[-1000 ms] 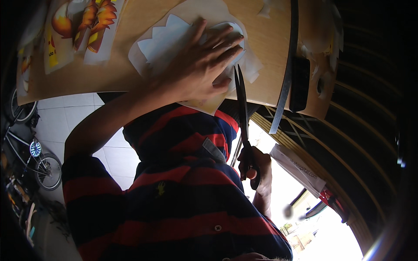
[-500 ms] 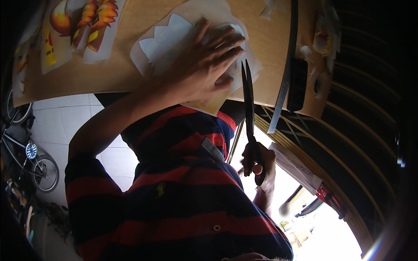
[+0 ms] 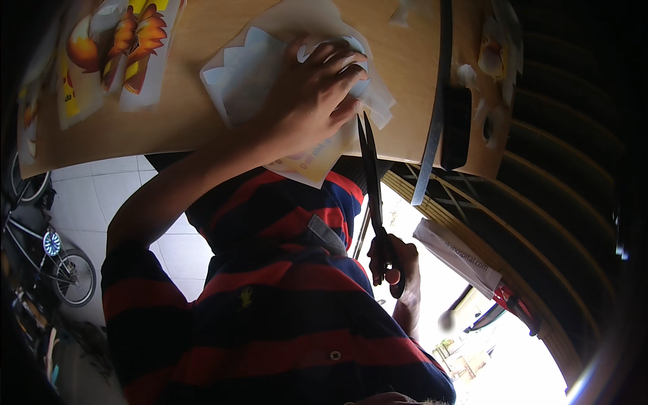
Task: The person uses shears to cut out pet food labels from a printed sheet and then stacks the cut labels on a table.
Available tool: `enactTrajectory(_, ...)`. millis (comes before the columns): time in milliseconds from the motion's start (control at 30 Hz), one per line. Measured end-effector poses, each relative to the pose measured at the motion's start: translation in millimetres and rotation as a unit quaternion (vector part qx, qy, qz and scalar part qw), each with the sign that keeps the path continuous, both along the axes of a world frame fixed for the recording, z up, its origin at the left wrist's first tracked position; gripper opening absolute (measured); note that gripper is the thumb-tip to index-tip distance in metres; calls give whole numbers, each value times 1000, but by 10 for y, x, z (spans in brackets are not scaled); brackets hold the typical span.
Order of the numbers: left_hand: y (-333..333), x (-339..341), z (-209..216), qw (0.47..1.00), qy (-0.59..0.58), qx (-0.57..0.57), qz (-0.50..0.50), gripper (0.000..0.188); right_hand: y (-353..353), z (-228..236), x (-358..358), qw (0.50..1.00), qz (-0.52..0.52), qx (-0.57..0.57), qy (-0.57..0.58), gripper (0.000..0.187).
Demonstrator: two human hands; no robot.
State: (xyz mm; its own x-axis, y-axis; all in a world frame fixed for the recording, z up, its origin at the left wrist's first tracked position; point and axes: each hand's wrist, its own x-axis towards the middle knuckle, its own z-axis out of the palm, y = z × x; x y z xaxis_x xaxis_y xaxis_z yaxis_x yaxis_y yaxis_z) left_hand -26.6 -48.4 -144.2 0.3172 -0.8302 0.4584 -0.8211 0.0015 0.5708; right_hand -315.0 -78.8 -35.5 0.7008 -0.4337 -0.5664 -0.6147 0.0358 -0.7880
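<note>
My left hand (image 3: 317,88) bears down on a translucent paper sheet (image 3: 233,94) with a pale zigzag-edged shape, its fingers bent and gathered over the paper. A yellowish printed corner of paper (image 3: 314,167) hangs past the table edge below that wrist. My right hand (image 3: 398,263) is closed round the handles of long dark scissors (image 3: 371,175), held low beside the table. The blades point up toward the sheet, slightly parted, with the tips close to my left thumb and no paper visibly between them.
Printed orange-and-yellow sticker pieces (image 3: 135,47) lie at the table's left. A long metal ruler (image 3: 440,101) runs along the right, beside a black phone-like object (image 3: 457,128) and paper scraps (image 3: 491,61). A bicycle (image 3: 64,270) stands on the tiled floor at left.
My left fingers have gone from spread to bent, and the hand and sheet have shifted slightly left and nearer me. The scissors have moved slightly left and down.
</note>
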Motion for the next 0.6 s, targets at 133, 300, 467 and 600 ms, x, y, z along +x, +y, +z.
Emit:
enactTrajectory(133,-3,36,116,999,12,42,-9,26,49,-38,88,1000,-13,-13,9,80)
enactTrajectory(300,-54,116,190,996,26,75,-32,23,228,-138,285,983,9,-181,35,78)
enactTrajectory(467,-23,197,125,997,24,59,-50,23,301,-258,335,972,15,-231,44,63)
enactTrajectory(600,22,181,114,996,26,55,-62,30,356,-235,441,964,-3,-253,80,51)
